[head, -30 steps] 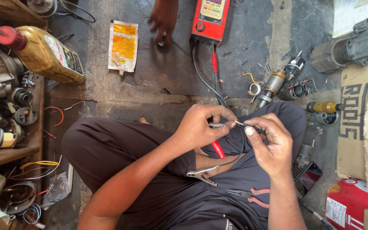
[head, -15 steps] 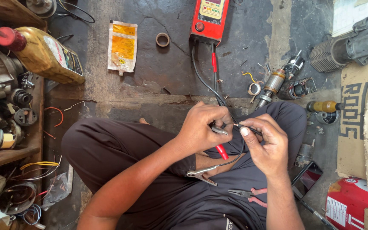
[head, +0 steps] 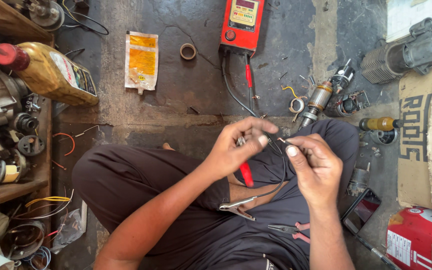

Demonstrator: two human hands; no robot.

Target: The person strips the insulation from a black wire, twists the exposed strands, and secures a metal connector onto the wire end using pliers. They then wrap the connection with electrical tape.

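Left hand: the left hand (head: 233, 150) grips the red-handled probe (head: 246, 172), now raised closer to the right.
Right hand: the right hand (head: 312, 167) pinches a thin wire end (head: 282, 142).
Change: another person's hand has left the floor, where a tape ring (head: 188, 51) now lies beside the red tester (head: 241, 22).
Meaning: probe tip and wire look nearly touching over the lap.

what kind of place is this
Probably a small electrical or motor repair workshop, worked on the floor: a red tester with leads, a motor armature on the concrete, and dismantled motor parts on a wooden shelf.

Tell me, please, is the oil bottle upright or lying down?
Lying down: the oil bottle rests on its side, red cap pointing left.
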